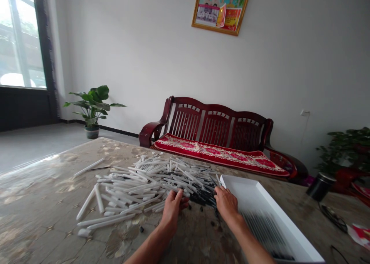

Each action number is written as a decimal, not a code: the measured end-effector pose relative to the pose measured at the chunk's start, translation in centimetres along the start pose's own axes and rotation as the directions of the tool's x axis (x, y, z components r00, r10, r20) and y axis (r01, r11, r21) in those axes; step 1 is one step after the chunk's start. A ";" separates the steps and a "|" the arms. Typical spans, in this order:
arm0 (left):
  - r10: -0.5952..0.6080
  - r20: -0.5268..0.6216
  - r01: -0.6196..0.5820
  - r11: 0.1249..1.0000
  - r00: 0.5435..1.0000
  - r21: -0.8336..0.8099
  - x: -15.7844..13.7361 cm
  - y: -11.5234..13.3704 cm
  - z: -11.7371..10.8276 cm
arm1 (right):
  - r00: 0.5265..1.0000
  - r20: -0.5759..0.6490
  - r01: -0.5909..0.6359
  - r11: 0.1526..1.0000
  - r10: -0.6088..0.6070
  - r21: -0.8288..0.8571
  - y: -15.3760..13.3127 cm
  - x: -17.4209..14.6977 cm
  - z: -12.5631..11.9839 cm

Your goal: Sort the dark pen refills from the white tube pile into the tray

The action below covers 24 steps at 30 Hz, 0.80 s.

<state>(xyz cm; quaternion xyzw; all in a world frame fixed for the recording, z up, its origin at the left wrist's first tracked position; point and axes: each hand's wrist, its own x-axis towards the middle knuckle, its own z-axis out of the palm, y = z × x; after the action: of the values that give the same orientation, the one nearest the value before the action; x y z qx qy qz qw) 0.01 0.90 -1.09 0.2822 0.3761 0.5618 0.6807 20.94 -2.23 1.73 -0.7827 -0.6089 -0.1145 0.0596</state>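
A loose heap of slim white tubes [135, 183], looking like pen parts, lies across the table, with dark slender pieces [202, 194] mixed into its right side. My left hand [172, 207] rests at the heap's front edge, thumb up and fingers loosely bent beside the dark pieces; I see nothing gripped in it. Across from it, my right hand [227, 203] has its fingers curled in at the heap's right edge, and what they close on is hidden. Beside my right forearm is a white shallow box [277, 202] with a row of slim, dark-tipped sticks [266, 231] inside.
Small black bits [141, 229] lie on the patterned tabletop [58, 202]. A black cylinder [320, 187] and a cable [332, 216] are at the right. Behind the table stands a dark red wooden bench [216, 127]; a potted plant [93, 108] is on the floor at left.
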 end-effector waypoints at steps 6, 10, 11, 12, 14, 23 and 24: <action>-0.028 0.018 0.030 0.998 0.999 -0.063 0.1 0.0 0.1 | 0.999 -0.034 0.031 0.999 -0.030 0.024 -0.1 -0.6 -0.6; -0.025 0.035 0.027 0.996 0.999 -0.087 0.2 0.0 0.1 | 0.999 -0.026 0.040 0.997 -0.039 0.061 -0.2 -0.7 -0.6; -0.021 0.030 0.024 0.996 0.999 -0.085 0.2 0.0 0.1 | 0.999 -0.024 0.046 0.997 -0.044 0.070 -0.2 -0.7 -0.6; -0.018 0.026 0.020 0.996 1.000 -0.082 0.3 -0.1 0.1 | 0.998 -0.025 0.052 0.996 -0.050 0.077 -0.1 -0.7 -0.6; -0.010 0.022 0.012 0.997 1.000 -0.071 0.3 -0.1 0.0 | 0.998 -0.037 0.051 0.995 -0.048 0.091 -0.1 -0.7 -0.5; 0.089 -0.018 -0.087 0.993 0.996 0.075 0.3 0.0 -0.1 | 0.993 -0.110 0.076 0.955 -0.046 0.287 -1.1 -1.9 -0.8; 0.117 -0.041 -0.113 0.990 0.992 0.089 0.2 0.2 -0.2 | 0.992 -0.112 0.093 0.948 -0.062 0.303 -1.4 -2.0 -0.8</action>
<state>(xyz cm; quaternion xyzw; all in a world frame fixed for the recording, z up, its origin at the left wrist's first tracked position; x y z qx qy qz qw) -0.22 1.18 -1.07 0.3196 0.3986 0.5897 0.6254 19.05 -3.93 1.98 -0.7325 -0.6458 -0.0601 0.2071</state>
